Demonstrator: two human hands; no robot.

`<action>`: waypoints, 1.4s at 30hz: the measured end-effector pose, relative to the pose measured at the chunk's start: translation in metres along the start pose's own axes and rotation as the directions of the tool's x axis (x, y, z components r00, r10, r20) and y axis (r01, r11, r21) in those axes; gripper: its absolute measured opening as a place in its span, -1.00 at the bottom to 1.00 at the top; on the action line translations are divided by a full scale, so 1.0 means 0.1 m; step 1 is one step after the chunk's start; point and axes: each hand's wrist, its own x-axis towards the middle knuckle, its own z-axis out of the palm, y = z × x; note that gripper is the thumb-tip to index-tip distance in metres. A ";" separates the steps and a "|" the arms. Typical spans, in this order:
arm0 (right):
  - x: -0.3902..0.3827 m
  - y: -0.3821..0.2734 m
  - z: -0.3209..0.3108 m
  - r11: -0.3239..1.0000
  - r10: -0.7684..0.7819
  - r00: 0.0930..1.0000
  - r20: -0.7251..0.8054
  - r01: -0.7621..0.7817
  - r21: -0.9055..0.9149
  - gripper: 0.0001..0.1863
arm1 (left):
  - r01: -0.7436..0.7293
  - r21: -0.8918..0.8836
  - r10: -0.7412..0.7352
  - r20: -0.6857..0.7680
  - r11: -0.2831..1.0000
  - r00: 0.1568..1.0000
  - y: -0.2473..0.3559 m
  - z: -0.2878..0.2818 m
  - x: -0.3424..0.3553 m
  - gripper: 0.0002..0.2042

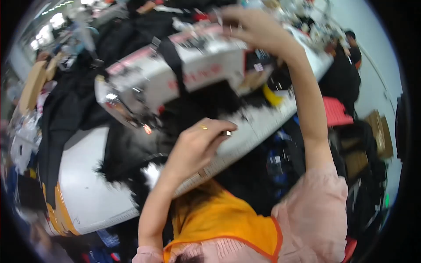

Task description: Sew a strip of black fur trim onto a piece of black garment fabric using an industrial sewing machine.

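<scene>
My left hand [193, 142] is held above the front of the white sewing table, with a ring on one finger. Pinched between its thumb and forefinger is a small shiny metal piece [226, 133], too small to identify. Over the right end of the white sewing machine [201, 72] reaches my right hand [252, 28]. Motion smears its fingers, so whether they grip anything does not show. Black furry fabric [131, 147] lies under and around the machine's needle end. A black strap [172, 59] runs over the machine's arm.
Dark cloth [72, 98] is heaped behind and left of the machine. A yellow object [272, 95] lies at the machine's right base. Fluff covers part of the white tabletop [94, 184]. To the right are a red stool [337, 111], cardboard boxes [378, 131] and a person in black [344, 74].
</scene>
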 end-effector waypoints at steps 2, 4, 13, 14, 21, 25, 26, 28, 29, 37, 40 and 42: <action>-0.21 -0.08 -0.05 0.932 0.206 0.976 0.073 -0.218 0.289 -0.68 | 0.055 0.057 -0.049 -0.101 0.997 0.994 0.10 -0.06 -0.20 -0.72; -0.70 -0.20 0.14 0.951 0.271 0.890 0.365 -0.307 0.043 -0.75 | 0.202 -0.171 -0.229 -0.158 0.964 0.961 0.03 -0.05 -0.32 -0.74; -2.01 -0.07 1.28 0.896 0.290 0.922 0.257 -0.167 -0.411 -0.76 | 0.225 -0.231 -0.251 -0.087 0.946 0.964 0.01 0.08 -0.37 -0.81; -1.99 -0.07 1.13 0.916 0.311 0.924 0.223 -0.230 -0.329 -0.77 | 0.243 -0.272 -0.280 -0.105 0.931 0.954 0.05 0.03 -0.42 -0.80; -1.18 -0.11 0.38 0.833 0.335 0.934 -0.123 -0.233 0.502 -0.74 | -0.143 -0.653 -0.163 -0.384 0.744 0.909 0.33 -0.15 -0.08 -0.79; -0.40 -0.27 0.35 0.992 0.124 0.961 -0.248 -0.121 0.025 -0.66 | -0.171 -0.630 -0.114 -0.386 0.758 0.915 0.44 -0.19 0.12 -0.78; -0.28 -0.23 0.42 0.997 0.073 0.957 -0.281 -0.070 0.021 -0.64 | -0.173 -0.651 -0.101 -0.361 0.739 0.927 0.43 -0.16 0.14 -0.78; -0.12 -0.22 0.51 1.000 -0.024 0.946 -0.322 0.022 -0.009 -0.64 | -0.140 -0.661 -0.119 -0.330 0.737 0.937 0.44 -0.17 0.10 -0.81; -0.13 -0.24 0.50 0.999 -0.036 0.943 -0.330 0.034 -0.011 -0.64 | -0.135 -0.665 -0.118 -0.321 0.735 0.940 0.41 -0.17 0.07 -0.82; -1.56 -0.36 0.79 0.976 0.097 0.976 -0.197 -0.054 0.212 -0.45 | 0.680 -0.401 -0.465 0.512 0.614 0.722 0.28 -0.05 -1.30 -0.77; -2.22 -0.15 1.07 0.969 0.241 0.965 0.100 -0.246 0.037 -0.62 | 0.843 -0.390 -0.538 0.650 0.371 0.537 -0.10 0.44 -2.34 -0.75; -2.27 -0.19 1.16 0.934 0.354 0.927 0.122 -0.357 0.008 -0.63 | 0.790 -0.535 -0.797 0.315 0.300 0.515 -0.42 0.44 -2.56 -0.66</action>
